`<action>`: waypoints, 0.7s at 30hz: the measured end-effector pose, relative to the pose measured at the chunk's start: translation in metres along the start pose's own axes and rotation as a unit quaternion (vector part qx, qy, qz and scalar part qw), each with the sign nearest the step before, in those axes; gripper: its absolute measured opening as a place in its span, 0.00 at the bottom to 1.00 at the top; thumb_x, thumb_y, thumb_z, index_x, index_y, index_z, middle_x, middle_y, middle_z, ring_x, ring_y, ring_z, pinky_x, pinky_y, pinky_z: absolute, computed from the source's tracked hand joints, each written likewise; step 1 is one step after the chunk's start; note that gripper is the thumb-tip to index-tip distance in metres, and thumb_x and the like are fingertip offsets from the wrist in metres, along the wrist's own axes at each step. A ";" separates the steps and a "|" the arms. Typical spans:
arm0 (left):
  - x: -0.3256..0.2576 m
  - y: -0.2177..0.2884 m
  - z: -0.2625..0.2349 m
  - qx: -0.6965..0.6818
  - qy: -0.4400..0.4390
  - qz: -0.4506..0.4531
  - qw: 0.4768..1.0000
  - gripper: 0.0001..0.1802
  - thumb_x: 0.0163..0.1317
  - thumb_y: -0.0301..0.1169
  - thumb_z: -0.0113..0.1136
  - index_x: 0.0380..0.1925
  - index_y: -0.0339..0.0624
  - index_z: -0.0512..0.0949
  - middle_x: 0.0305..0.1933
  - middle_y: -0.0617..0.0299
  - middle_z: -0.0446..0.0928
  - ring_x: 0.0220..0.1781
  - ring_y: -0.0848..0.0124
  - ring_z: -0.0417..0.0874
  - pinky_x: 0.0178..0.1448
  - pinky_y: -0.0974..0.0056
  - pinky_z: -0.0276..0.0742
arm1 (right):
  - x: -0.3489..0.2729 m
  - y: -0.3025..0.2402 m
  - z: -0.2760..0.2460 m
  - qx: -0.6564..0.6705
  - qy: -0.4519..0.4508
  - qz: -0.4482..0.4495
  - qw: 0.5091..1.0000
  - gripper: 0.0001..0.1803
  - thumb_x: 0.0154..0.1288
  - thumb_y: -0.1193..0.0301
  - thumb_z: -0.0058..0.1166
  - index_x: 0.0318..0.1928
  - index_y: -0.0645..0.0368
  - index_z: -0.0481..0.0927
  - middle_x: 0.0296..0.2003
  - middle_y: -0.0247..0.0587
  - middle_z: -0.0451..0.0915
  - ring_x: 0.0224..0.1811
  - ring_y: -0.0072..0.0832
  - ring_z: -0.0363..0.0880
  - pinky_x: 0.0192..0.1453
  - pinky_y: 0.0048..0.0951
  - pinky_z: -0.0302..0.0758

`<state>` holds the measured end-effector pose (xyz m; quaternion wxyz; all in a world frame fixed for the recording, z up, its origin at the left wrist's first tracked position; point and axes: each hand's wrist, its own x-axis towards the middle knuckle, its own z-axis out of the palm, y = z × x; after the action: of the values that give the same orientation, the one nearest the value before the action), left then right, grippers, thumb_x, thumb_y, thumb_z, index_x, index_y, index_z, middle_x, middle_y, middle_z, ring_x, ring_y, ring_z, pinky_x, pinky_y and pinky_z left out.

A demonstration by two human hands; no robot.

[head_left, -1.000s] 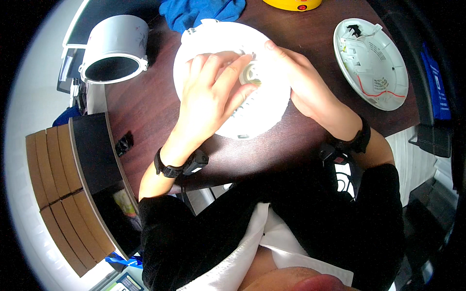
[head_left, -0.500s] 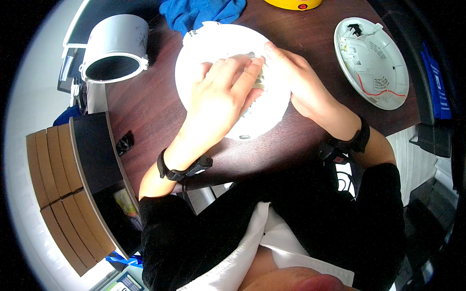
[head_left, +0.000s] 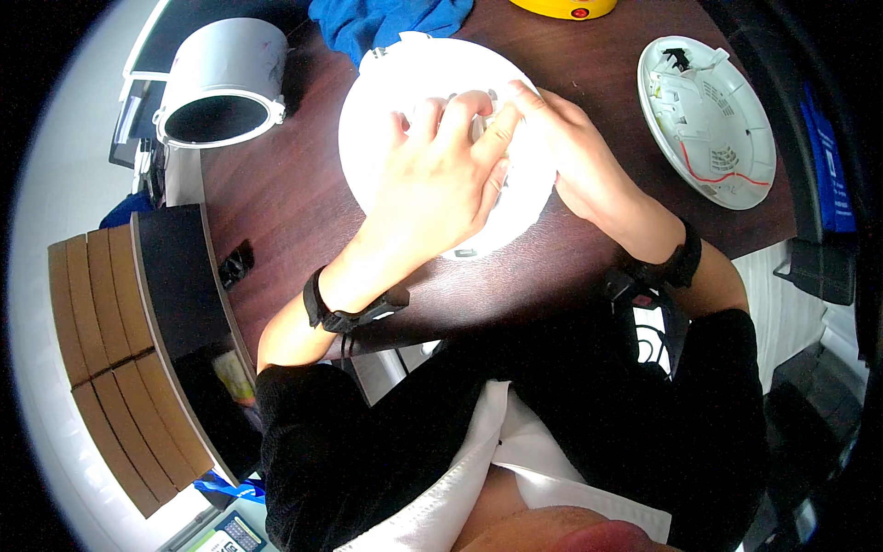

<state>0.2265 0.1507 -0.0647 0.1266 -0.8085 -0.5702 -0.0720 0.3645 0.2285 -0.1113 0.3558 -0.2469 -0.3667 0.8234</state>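
Observation:
A round white plastic housing, washed out by glare, rests on the table in front of me. My left hand lies over its middle with the fingers bent; thumb and forefinger close in on some small part there that I cannot make out. My right hand is wrapped round the right side of the housing, fingers out of sight beneath it, thumb toward the left fingertips. To the right lies a white oval plastic base with vent slots, a black piece and a loose red wire.
A white cylindrical shell lies on its side at the far left. Behind the housing is a blue cloth, and a yellow object with a red button sits at the far edge. Brown cardboard boxes stand left of the dark wooden table.
My left hand has shifted slightly, its fingers more bent and its thumb moved over the middle of the housing. The right hand keeps its hold. The whole view has moved a little.

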 end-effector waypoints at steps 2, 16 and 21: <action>-0.001 -0.004 0.002 -0.013 0.002 0.000 1.000 0.27 0.58 0.37 0.54 0.59 0.48 0.68 0.50 0.58 0.68 0.46 0.62 0.68 0.47 0.55 0.61 | 0.000 -0.001 0.001 -0.030 -0.029 -0.010 0.999 0.18 0.65 0.62 0.53 0.46 0.66 0.75 0.36 0.35 0.78 0.36 0.17 0.77 0.40 0.20 0.74; -0.015 -0.014 0.004 -0.058 0.017 -0.033 0.998 0.29 0.61 0.40 0.52 0.62 0.44 0.64 0.51 0.56 0.67 0.49 0.61 0.68 0.51 0.53 0.59 | 0.003 0.003 -0.007 -0.044 -0.088 0.026 0.995 0.17 0.63 0.71 0.50 0.50 0.68 0.73 0.40 0.38 0.79 0.40 0.20 0.78 0.45 0.22 0.75; -0.015 -0.014 -0.002 -0.077 0.025 -0.032 0.996 0.29 0.59 0.39 0.56 0.60 0.43 0.66 0.50 0.56 0.68 0.48 0.61 0.70 0.52 0.54 0.61 | 0.002 0.003 -0.001 -0.040 -0.086 0.012 0.995 0.17 0.66 0.68 0.49 0.50 0.68 0.73 0.41 0.38 0.79 0.42 0.20 0.77 0.46 0.22 0.75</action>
<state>0.2081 0.1412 -0.0648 0.0756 -0.7953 -0.5851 -0.1395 0.3630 0.2291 -0.1147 0.3034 -0.1936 -0.4255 0.8303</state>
